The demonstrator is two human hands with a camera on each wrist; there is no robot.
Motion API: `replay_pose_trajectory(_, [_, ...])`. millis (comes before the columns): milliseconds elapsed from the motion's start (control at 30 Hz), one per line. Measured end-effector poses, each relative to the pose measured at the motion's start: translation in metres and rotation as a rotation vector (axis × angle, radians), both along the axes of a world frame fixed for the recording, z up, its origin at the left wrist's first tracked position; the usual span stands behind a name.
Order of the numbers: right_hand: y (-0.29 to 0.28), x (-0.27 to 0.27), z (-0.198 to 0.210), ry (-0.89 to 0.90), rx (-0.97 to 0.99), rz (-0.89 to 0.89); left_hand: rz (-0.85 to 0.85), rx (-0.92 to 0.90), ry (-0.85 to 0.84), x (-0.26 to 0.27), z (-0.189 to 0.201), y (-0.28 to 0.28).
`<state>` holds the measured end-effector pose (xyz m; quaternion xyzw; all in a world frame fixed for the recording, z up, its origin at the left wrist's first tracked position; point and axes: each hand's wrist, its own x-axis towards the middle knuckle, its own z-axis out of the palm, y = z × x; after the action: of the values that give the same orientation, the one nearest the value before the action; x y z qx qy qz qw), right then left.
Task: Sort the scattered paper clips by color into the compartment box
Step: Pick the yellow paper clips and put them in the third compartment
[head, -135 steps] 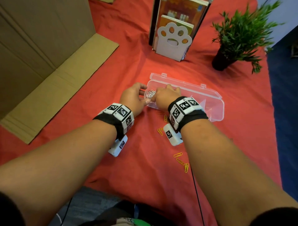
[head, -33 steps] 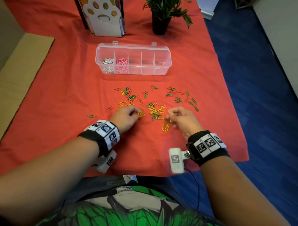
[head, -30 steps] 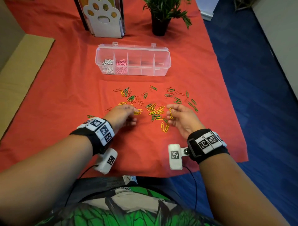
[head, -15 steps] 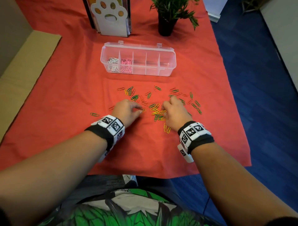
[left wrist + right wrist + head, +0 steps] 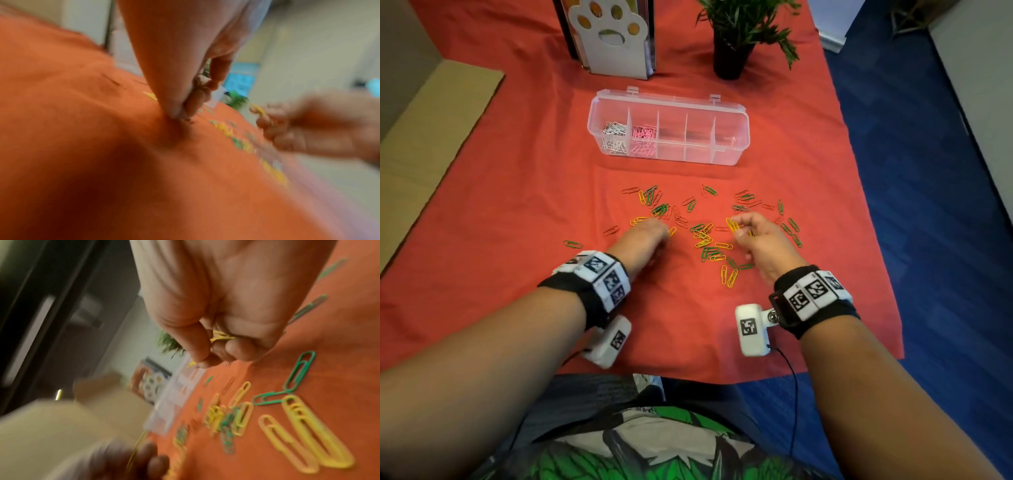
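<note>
The clear compartment box (image 5: 736, 137) stands on the red cloth, with white clips (image 5: 614, 137) in its leftmost cell and pink clips (image 5: 643, 142) in the one beside it. Yellow, green and orange paper clips (image 5: 709, 240) lie scattered in front of it. My left hand (image 5: 664, 234) is down on the cloth, its fingertips (image 5: 180, 112) pinched together on a yellow clip (image 5: 672, 231). My right hand (image 5: 738, 229) is lifted slightly and turned thumb side up. It holds several yellow clips (image 5: 221, 337) in its curled fingers.
A paw-shaped bookend (image 5: 616, 41) with books and a potted plant (image 5: 736, 41) stand behind the box. Flattened cardboard (image 5: 431, 137) lies at the left. The cloth's right edge (image 5: 876, 240) drops to blue floor. A lone green clip (image 5: 573, 244) lies far left.
My right hand has turned from palm down over the pile to thumb side up, lifting yellow clips. My left hand has stayed at the same spot on the cloth.
</note>
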<state>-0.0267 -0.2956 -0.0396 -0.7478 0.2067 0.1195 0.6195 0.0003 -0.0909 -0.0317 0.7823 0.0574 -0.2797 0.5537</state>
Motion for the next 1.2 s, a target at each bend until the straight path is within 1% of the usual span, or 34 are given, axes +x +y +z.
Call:
replay_pose_trajectory(33, [-0.001, -0.001, 0.004, 0.020, 0.173, -0.066, 0.133, -0.239, 0.188, -0.001, 0.006, 0.003])
replay_pose_trajectory(67, [-0.001, -0.002, 0.008, 0.043, 0.332, -0.120, 0.216, -0.439, 0.321, -0.001, 0.012, 0.007])
replay_pose_trajectory(100, [-0.001, -0.002, 0.012, 0.073, 0.471, -0.163, 0.253, -0.569, 0.394, -0.002, 0.016, 0.013])
replay_pose_trajectory(133, [-0.001, -0.001, 0.016, 0.104, 0.592, -0.197, 0.280, -0.652, 0.433, -0.001, 0.018, 0.018])
replay_pose_trajectory(200, [0.001, 0.001, 0.020, 0.157, 0.751, -0.250, 0.345, -0.678, 0.455, 0.001, 0.020, 0.025])
replay_pose_trajectory(267, [0.005, 0.005, 0.021, 0.200, 0.773, -0.274, 0.441, -0.563, 0.423, 0.006, 0.016, 0.027])
replay_pose_trajectory(300, [0.008, 0.007, 0.021, 0.213, 0.731, -0.264, 0.485, -0.456, 0.369, 0.009, 0.013, 0.028])
replay_pose_trajectory(333, [0.010, 0.011, 0.017, 0.215, 0.629, -0.239, 0.501, -0.314, 0.283, 0.013, 0.010, 0.029])
replay_pose_trajectory(367, [0.013, 0.014, 0.013, 0.196, 0.467, -0.185, 0.473, -0.146, 0.165, 0.017, 0.008, 0.032])
replay_pose_trajectory(433, [0.016, 0.021, 0.003, 0.116, 0.033, -0.025, 0.344, 0.231, -0.106, 0.024, 0.003, 0.042])
replay_pose_trajectory(500, [0.019, 0.027, -0.005, 0.003, -0.358, 0.148, 0.184, 0.483, -0.293, 0.027, 0.003, 0.047])
replay_pose_trajectory(533, [0.022, 0.028, -0.007, -0.049, -0.497, 0.220, 0.091, 0.564, -0.351, 0.028, 0.003, 0.047])
replay_pose_trajectory(600, [0.026, 0.027, -0.012, -0.135, -0.660, 0.321, -0.079, 0.660, -0.431, 0.028, 0.001, 0.044])
replay_pose_trajectory(700, [0.034, 0.025, -0.018, -0.202, -0.810, 0.414, -0.191, 0.689, -0.467, 0.028, -0.006, 0.041])
replay_pose_trajectory(767, [0.037, 0.026, -0.017, -0.189, -0.821, 0.434, -0.209, 0.710, -0.457, 0.027, -0.009, 0.040])
replay_pose_trajectory(833, [0.036, 0.027, -0.013, -0.141, -0.765, 0.422, -0.209, 0.722, -0.442, 0.027, -0.010, 0.040])
replay_pose_trajectory(933, [0.029, 0.025, -0.004, -0.067, -0.544, 0.302, -0.164, 0.695, -0.415, 0.028, -0.012, 0.043])
replay_pose_trajectory(1033, [0.021, 0.020, 0.002, -0.018, -0.333, 0.188, -0.108, 0.717, -0.402, 0.029, -0.013, 0.050])
replay_pose_trajectory(1133, [0.016, 0.017, 0.005, 0.012, -0.233, 0.141, -0.078, 0.714, -0.437, 0.029, -0.011, 0.054])
replay_pose_trajectory(1200, [0.017, 0.017, 0.003, 0.028, -0.211, 0.167, -0.123, 0.685, -0.476, 0.028, -0.010, 0.050])
